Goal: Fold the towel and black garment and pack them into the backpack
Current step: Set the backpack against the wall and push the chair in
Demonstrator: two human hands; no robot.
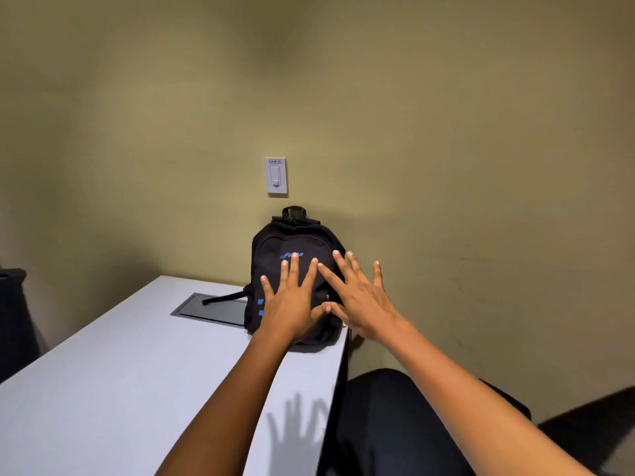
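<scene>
Standing upright at the far right corner of the tabletop, the black backpack has its back toward the olive wall; whether the two touch cannot be told. Its base sits close to the tabletop's right edge, which runs from roughly 12 o'clock toward 6 o'clock in the head view. Beyond that edge the surface drops away to a dark chair at about 5 o'clock. A carry loop stands up at the top of the backpack, and one strap trails out toward 9 o'clock across a recessed grey panel set flush in the tabletop.

Open room lies mainly at 7 to 9 o'clock of the backpack, where the pale tabletop extends broad and flat toward the near left. A dark object stands off the left edge at 9 o'clock; its kind cannot be told.

The left hand and the right hand are both stretched forward in front of the backpack's front face, palms away from the camera. The fingers of each are straight, spread and released, grasping nothing; whether they touch the fabric cannot be told. The thumbs meet or overlap low on the front pocket.

Blue lettering on the backpack's front is partly covered by the left fingers; the letters "GEAR" are partly legible. Blue marks show on its lower left side. A white wall switch sits at 12 o'clock above the backpack; the small label on it is unreadable.
</scene>
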